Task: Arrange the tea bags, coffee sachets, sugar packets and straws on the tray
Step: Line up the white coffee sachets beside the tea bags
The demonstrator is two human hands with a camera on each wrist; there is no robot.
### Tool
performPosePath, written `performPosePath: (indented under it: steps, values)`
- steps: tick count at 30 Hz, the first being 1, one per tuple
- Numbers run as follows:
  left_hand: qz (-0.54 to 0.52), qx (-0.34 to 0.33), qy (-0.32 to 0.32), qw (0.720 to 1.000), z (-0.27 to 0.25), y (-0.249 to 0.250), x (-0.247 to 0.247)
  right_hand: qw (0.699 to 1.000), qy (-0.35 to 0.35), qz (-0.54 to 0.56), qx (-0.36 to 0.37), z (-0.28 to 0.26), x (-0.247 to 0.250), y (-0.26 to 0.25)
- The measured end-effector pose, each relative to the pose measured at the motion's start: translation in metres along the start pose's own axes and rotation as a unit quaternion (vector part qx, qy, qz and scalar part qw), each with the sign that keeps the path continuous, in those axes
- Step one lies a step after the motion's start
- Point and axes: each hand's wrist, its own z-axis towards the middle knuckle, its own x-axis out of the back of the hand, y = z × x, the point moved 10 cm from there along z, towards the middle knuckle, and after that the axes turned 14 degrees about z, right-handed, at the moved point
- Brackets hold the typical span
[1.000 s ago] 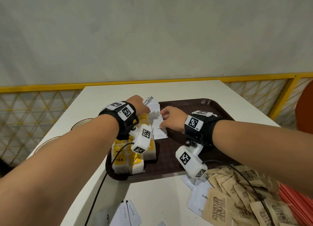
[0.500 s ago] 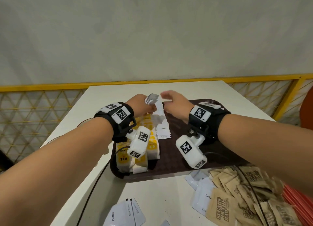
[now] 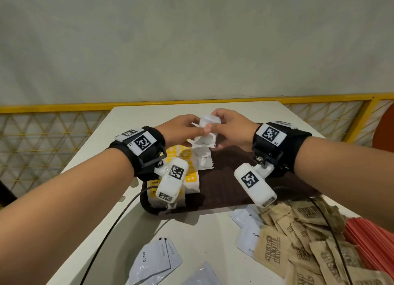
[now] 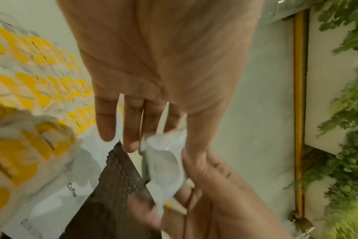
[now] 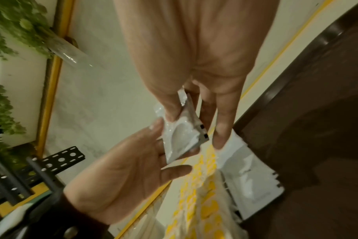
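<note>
Tea bags (image 3: 187,173): rowed along the tray's (image 3: 230,191) left side.
Left hand (image 3: 181,129): I've raised it; fingers pinch the coffee sachets (image 3: 205,131).
Sachets: lifted since a second ago, above the tray, long axis roughly upright; placement pending.
Right hand (image 3: 232,129): fingers grasping the sachets too.

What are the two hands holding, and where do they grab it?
White coffee sachets. The left hand pinches their left edge between thumb and fingers; the right hand pinches their right side, above the tray.
</note>
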Motion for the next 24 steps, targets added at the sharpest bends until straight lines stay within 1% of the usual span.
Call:
performPosePath:
  steps: [2,4,6,9,13,17,19,21,24]
  values:
    - [-0.032,0.01,0.019,0.999,0.0,-0.003,0.005,0.999,-0.011,0.0,-0.037,-0.003,0.003,0.015]
    - [-0.02,0.013,0.018,1.0,0.002,-0.004,0.004,0.998,-0.02,-0.032,-0.05,-0.004,0.006,0.026]
    - [0.026,0.018,0.008,0.999,0.007,-0.005,-0.001,0.997,-0.024,-0.049,-0.062,-0.003,0.008,0.034]
    - [0.1,0.029,-0.014,0.995,0.014,-0.008,-0.009,0.995,-0.009,-0.034,-0.09,-0.001,0.013,0.048]
    - [0.185,0.043,-0.039,0.981,0.023,-0.014,-0.018,0.99,0.007,-0.092,-0.102,0.002,0.016,0.061]
    - [0.262,0.053,-0.04,0.963,0.03,-0.02,-0.018,0.992,0.025,-0.059,-0.113,0.004,0.018,0.069]
    - [0.298,0.06,-0.028,0.952,0.034,-0.024,-0.017,0.991,0.026,-0.06,-0.116,0.004,0.019,0.071]
    - [0.314,0.069,-0.012,0.947,0.037,-0.029,-0.014,0.99,0.019,-0.067,-0.126,0.003,0.018,0.074]
    - [0.325,0.072,-0.016,0.943,0.04,-0.032,-0.014,0.988,0.025,-0.077,-0.132,0.002,0.022,0.077]
